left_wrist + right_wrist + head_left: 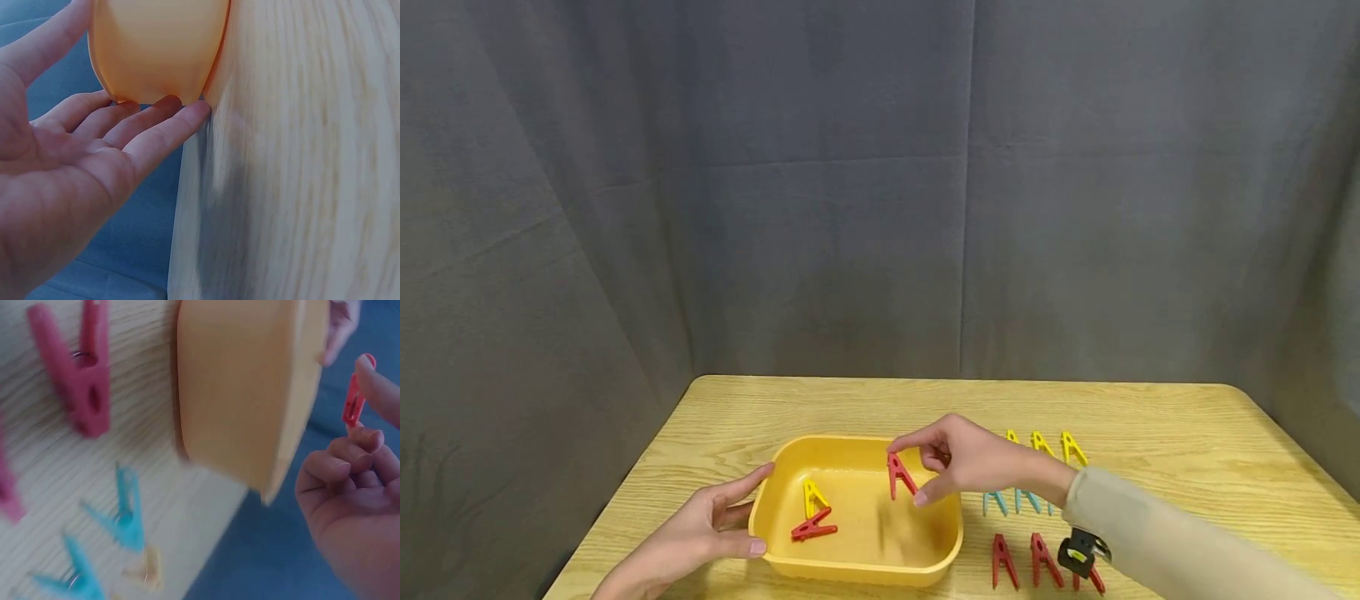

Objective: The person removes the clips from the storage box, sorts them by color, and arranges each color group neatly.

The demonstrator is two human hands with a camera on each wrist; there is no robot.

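Red clothespin (900, 476) sits pinched between the thumb and forefinger of the right hand (973, 461), held over the right half of the yellow tub (856, 569), above its floor and not touching it. The right wrist view shows the same red peg (354, 405) caught only at its tip by the fingertips (374, 381), the other fingers curled into the palm. The left hand (700, 530) lies spread and relaxed against the tub's left wall, thumb near the rim and fingers along the side; the left wrist view shows the straight fingers (164, 127) touching the tub's rounded corner.

The tub stands near the worktop's front edge, left of centre. Inside it already lie a yellow peg (813, 497) and another red peg (813, 527), both toward the left side.

To the right of the tub, on the bare wooden worktop (1187, 450), three yellow pegs (1042, 444) make a row farthest back, blue pegs (1009, 501) sit partly hidden by the wrist, and more red pegs (1021, 561) lie nearest the front edge.

The pinch looks slight, so the peg could slip or twist free early. The tub's nearness to the front edge is a second risk: a push from the left hand could slide it off.
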